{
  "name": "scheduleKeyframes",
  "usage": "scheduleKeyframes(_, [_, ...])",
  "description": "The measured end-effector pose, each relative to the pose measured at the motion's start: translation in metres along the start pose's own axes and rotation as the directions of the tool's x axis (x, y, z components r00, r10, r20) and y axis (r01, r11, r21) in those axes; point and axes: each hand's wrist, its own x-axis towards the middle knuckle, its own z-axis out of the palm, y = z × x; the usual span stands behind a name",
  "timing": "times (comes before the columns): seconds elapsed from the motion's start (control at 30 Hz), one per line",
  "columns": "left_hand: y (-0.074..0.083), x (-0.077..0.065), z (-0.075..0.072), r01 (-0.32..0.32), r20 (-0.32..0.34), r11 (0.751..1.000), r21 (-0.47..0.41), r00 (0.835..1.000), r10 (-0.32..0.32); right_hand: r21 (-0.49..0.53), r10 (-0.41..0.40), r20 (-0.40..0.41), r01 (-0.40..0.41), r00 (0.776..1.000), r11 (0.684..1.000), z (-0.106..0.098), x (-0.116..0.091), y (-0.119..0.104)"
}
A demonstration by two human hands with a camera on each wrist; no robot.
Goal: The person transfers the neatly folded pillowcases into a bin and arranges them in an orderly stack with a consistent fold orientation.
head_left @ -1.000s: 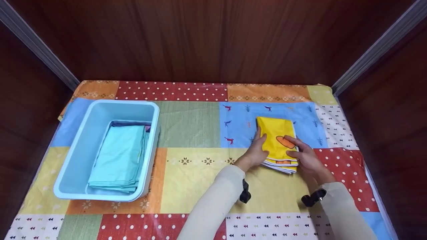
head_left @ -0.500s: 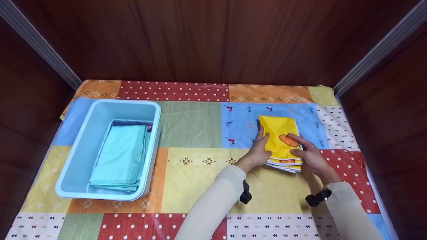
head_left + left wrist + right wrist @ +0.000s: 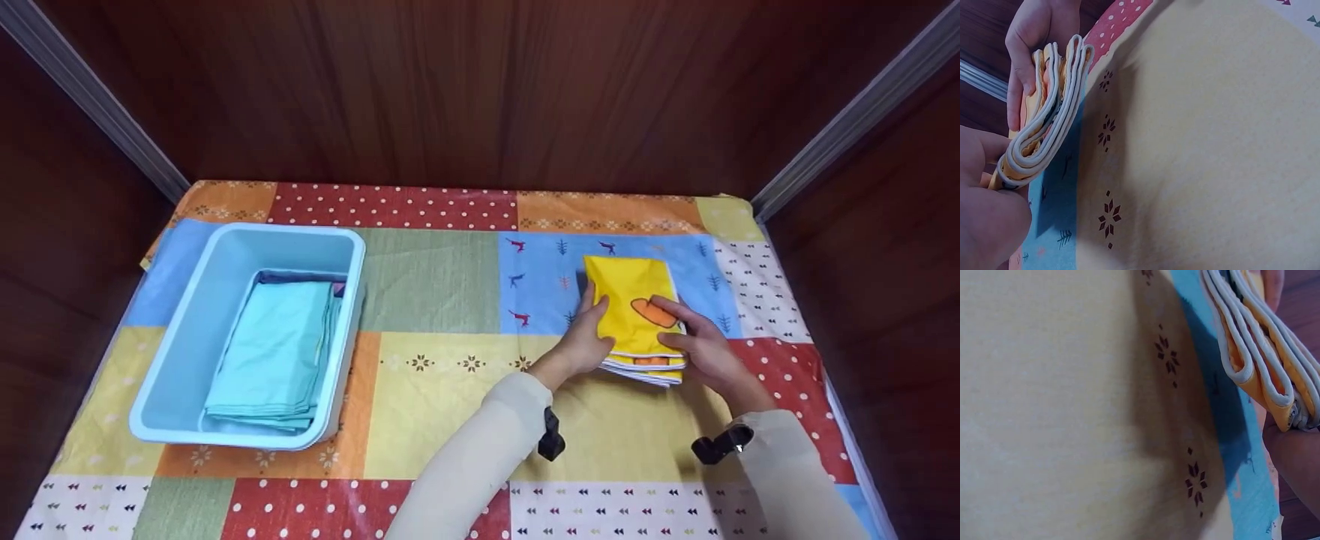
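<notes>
A yellow cloth [image 3: 630,281], folded into a thick packet with white-piped edges and an orange print, is held between both hands over the right part of the table. My left hand [image 3: 581,341] grips its left side, thumb on top and the other fingers mostly hidden beneath. On the opposite side my right hand [image 3: 701,349] pinches the packet near the orange shape. Stacked folds of the cloth [image 3: 1053,112] show edge-on in the left wrist view, raised above the tablecloth with a shadow below. The right wrist view shows the layered white edges [image 3: 1264,343] too.
A light blue plastic basin [image 3: 172,337] stands at the left, with folded turquoise cloth [image 3: 274,345] inside and a dark cloth edge behind it. A patchwork tablecloth [image 3: 442,420] covers the table. Dark wood panels [image 3: 480,90] enclose the back and both sides.
The yellow cloth has shifted slightly right and its far edge sits a little higher in the head view. My right hand has moved right with it; the whole view has also drifted slightly.
</notes>
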Motion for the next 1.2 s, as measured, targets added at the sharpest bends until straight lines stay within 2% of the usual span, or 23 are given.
scheduleKeyframes(0.2, [0.003, -0.002, 0.001, -0.021, -0.017, 1.000, 0.002, 1.000, 0.021, 0.002, -0.013, 0.008, 0.013, 1.000, 1.000, -0.001, -0.002, -0.006])
scheduleKeyframes(0.4, [0.007, -0.004, 0.001, -0.010, -0.028, 1.000, 0.015, 1.000, 0.011, -0.037, -0.044, 0.020, 0.045, 0.999, 0.998, -0.001, -0.001, -0.008])
scheduleKeyframes(0.63, [0.011, -0.005, 0.000, -0.016, -0.043, 1.000, 0.014, 0.999, 0.016, -0.010, -0.044, 0.030, 0.045, 0.999, 0.999, 0.000, -0.003, -0.015])
scheduleKeyframes(0.93, [0.019, -0.013, -0.003, -0.081, -0.057, 0.996, 0.033, 0.995, 0.083, 0.011, -0.070, 0.045, 0.070, 0.997, 0.998, 0.000, -0.005, -0.023])
scheduleKeyframes(1.2, [0.027, -0.020, -0.003, -0.104, -0.066, 0.994, 0.025, 0.992, 0.105, 0.011, -0.091, 0.050, 0.090, 0.995, 0.996, 0.000, -0.010, -0.029])
